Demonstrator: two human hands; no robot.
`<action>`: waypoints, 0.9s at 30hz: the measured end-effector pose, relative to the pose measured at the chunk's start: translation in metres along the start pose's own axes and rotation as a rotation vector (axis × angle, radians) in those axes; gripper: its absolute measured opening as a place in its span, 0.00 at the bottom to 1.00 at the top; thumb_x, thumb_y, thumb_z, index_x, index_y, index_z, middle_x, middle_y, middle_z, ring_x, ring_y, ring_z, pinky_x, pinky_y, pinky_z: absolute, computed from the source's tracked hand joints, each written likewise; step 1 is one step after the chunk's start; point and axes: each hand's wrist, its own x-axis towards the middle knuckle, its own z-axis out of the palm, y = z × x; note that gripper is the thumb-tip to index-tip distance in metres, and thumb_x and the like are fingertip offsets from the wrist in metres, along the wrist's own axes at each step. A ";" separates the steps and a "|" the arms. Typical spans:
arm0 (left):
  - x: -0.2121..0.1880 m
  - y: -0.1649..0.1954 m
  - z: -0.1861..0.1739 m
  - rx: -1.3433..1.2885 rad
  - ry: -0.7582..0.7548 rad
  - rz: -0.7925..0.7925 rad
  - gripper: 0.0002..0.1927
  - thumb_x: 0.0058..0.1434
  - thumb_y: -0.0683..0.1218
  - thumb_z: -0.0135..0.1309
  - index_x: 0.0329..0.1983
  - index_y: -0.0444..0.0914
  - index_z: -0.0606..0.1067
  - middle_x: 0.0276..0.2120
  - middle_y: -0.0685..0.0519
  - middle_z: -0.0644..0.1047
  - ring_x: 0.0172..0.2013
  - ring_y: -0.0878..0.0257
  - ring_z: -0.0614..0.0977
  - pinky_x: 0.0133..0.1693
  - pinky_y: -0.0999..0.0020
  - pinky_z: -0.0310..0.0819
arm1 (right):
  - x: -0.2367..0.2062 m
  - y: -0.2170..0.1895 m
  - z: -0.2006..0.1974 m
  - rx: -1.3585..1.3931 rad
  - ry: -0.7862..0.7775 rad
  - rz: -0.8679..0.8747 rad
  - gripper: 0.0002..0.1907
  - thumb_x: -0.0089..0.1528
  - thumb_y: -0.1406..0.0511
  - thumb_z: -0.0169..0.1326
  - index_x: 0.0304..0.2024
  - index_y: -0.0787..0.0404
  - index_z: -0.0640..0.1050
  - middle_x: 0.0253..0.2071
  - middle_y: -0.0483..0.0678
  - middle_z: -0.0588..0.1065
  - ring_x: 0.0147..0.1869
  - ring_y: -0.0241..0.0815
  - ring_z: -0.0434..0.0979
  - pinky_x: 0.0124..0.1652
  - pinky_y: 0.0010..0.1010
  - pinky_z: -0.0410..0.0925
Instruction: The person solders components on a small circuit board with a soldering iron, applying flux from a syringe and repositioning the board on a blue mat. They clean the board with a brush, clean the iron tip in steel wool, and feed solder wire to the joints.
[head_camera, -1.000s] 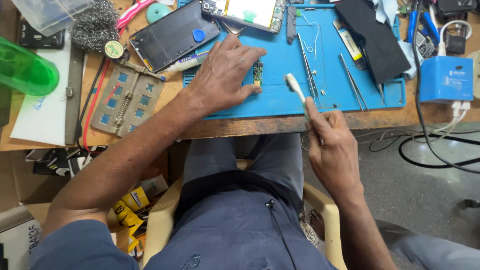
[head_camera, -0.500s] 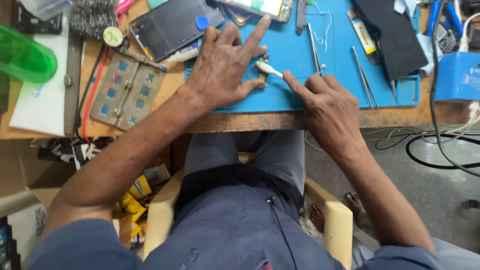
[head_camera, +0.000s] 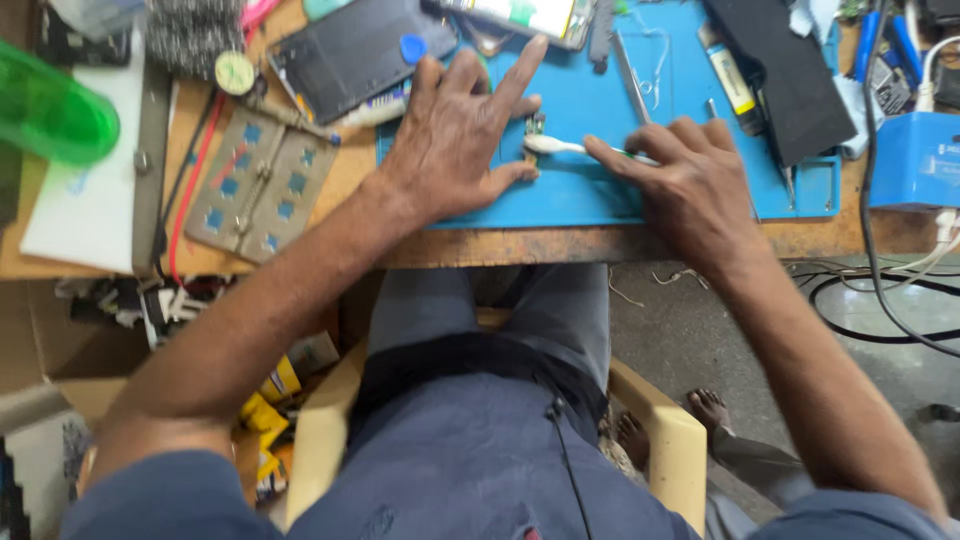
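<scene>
On the blue mat (head_camera: 590, 195), from the left: the left hand (head_camera: 455, 140) lies flat, fingers spread, pinning a small circuit board (head_camera: 534, 128) at its three o'clock. Next, a white toothbrush (head_camera: 560, 147), head touching that board. At three o'clock again, the right hand (head_camera: 690, 180) is closed around the brush handle, forefinger stretched along it.

Small part (head_camera: 535, 127) under our left hand (head_camera: 455, 135) too tiny for us to identify, toothbrush (head_camera: 565, 147) handle hidden beneath our right hand (head_camera: 690, 180), green bottle (head_camera: 50, 110) cut off at left edge, phone (head_camera: 520, 15) cropped at top
</scene>
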 end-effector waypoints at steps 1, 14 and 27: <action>-0.001 0.000 0.000 -0.014 0.021 0.011 0.58 0.57 0.64 0.69 0.78 0.33 0.51 0.46 0.58 0.82 0.46 0.56 0.67 0.50 0.52 0.55 | 0.001 0.001 0.001 -0.007 -0.014 0.010 0.30 0.64 0.70 0.57 0.65 0.32 0.79 0.43 0.37 0.76 0.44 0.40 0.73 0.46 0.35 0.61; 0.000 0.000 0.001 -0.036 0.084 0.007 0.60 0.54 0.61 0.71 0.78 0.34 0.50 0.48 0.60 0.83 0.46 0.57 0.68 0.50 0.52 0.55 | 0.001 0.012 0.013 -0.043 0.001 -0.053 0.35 0.64 0.71 0.55 0.71 0.33 0.75 0.45 0.38 0.75 0.47 0.39 0.74 0.50 0.36 0.61; 0.003 0.003 -0.002 -0.010 -0.018 -0.026 0.60 0.55 0.66 0.70 0.78 0.34 0.51 0.46 0.60 0.84 0.44 0.57 0.68 0.48 0.53 0.54 | -0.002 0.019 0.004 -0.055 0.012 -0.036 0.33 0.65 0.74 0.56 0.67 0.34 0.80 0.45 0.40 0.77 0.46 0.36 0.74 0.49 0.34 0.61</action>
